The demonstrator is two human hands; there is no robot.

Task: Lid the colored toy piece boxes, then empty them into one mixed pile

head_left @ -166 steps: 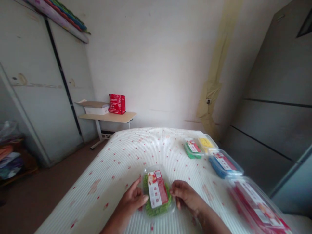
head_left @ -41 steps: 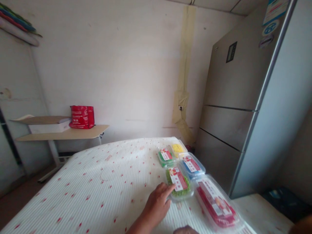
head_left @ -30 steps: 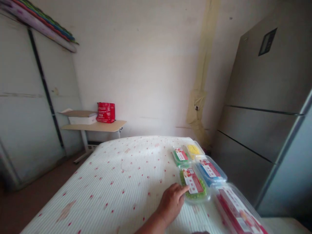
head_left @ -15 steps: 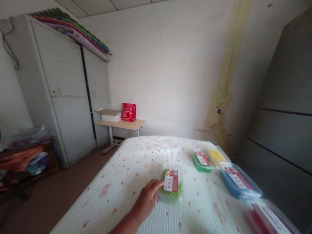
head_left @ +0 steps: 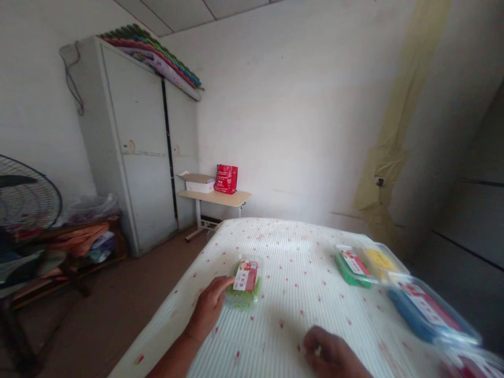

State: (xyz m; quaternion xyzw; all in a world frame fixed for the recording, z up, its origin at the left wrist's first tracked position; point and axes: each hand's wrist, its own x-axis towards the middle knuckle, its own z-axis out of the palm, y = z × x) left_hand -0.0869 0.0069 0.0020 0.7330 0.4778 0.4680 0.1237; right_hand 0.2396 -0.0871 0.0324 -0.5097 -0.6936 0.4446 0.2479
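Note:
A clear plastic box of green pieces [head_left: 244, 281] with a red and white label lies on the striped cloth of the table [head_left: 291, 262], left of centre. My left hand [head_left: 208, 310] grips its near left edge with curled fingers. Low in the view, my right hand [head_left: 326, 357] rests on the cloth with fingers curled in; it is blurred and nothing shows in it. Along the right side stand a green box [head_left: 352, 261], a yellow box [head_left: 380, 260] and a blue box [head_left: 429, 315], apart from both hands.
A red box [head_left: 472, 365] is cut off at the bottom right corner. A grey fridge [head_left: 472, 210] rises on the right. A wardrobe [head_left: 137, 157], a fan [head_left: 23, 199], a cluttered low shelf [head_left: 79, 241] and a side table with a red bag [head_left: 226, 179] stand on the left.
My left hand has slid the box of green pieces leftward, away from the row of boxes. My right hand has come into view at the bottom. The view has turned left.

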